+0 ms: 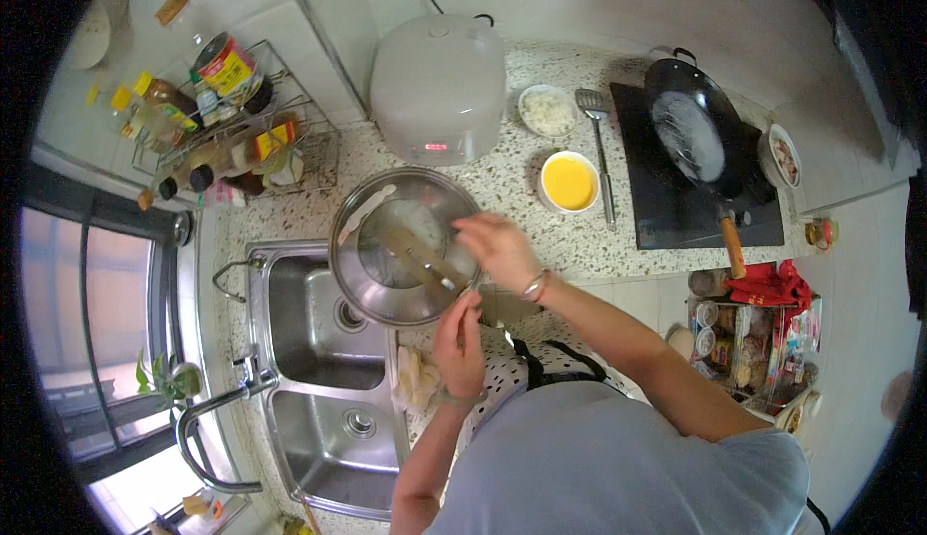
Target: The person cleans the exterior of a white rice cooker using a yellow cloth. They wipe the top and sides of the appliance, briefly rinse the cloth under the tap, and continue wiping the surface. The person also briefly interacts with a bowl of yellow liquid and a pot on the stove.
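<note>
A large round steel lid (357,285) with a clear middle and a tan handle (421,260) lies on the counter, reaching over the sink's corner. My left hand (461,350) is at its near right edge, fingers closed around something thin that I cannot make out. Over the lid's right side is my right hand (500,250), its fingers loosely bent and apart, with nothing visible in them. A bowl of yellow liquid (568,183) and a bowl of white food (547,111) stand to the right, with a slotted turner (601,154) beside them.
A black wok (719,187) with a wooden handle sits on the cooktop (647,216), a bowl of meat pieces (784,156) beyond it. A rice cooker (437,86) stands behind the lid. The double sink (401,419), faucet (217,405) and bottle rack (323,163) are at left.
</note>
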Demonstrator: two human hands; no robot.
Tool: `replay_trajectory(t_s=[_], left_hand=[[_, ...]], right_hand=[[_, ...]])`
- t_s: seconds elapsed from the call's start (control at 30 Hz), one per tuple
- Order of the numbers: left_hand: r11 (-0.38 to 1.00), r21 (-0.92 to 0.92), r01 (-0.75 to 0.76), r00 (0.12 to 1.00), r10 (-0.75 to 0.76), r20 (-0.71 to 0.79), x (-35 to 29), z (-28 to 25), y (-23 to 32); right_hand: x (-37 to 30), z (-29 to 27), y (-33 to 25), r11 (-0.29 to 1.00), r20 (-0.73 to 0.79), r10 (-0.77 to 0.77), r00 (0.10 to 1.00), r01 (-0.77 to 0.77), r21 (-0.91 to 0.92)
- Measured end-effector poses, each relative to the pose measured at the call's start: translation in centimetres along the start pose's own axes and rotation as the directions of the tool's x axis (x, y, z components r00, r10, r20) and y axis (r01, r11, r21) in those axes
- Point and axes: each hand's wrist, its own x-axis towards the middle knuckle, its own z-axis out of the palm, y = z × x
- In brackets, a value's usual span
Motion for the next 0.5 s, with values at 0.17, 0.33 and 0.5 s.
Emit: replay_trajectory(t_s=[0.17, 0.33, 0.5], left_hand=[[0.935, -0.255, 0.247, 0.964, -0.209, 0.166, 6.6, 8.6, -4.7], [0.914, -0.070, 0.400, 0.884, -0.364, 0.294, 13.7, 16.8, -7.9], [0.969, 0.142, 0.200, 0.921, -0.236, 0.311, 17.1, 20.1, -15.2]], right_hand=[[-1.0, -11.9, 8.9, 0.957, -0.359, 0.243, 0.901, -0.282, -0.061], [-4.0, -14.2, 19.6, 0.892, -0.269, 0.298, 0.916, -0.368, -0.264], [-3.9, -13.8, 23.3, 0.781, 0.103, 0.624, 0.775, -0.623, -0.044]])
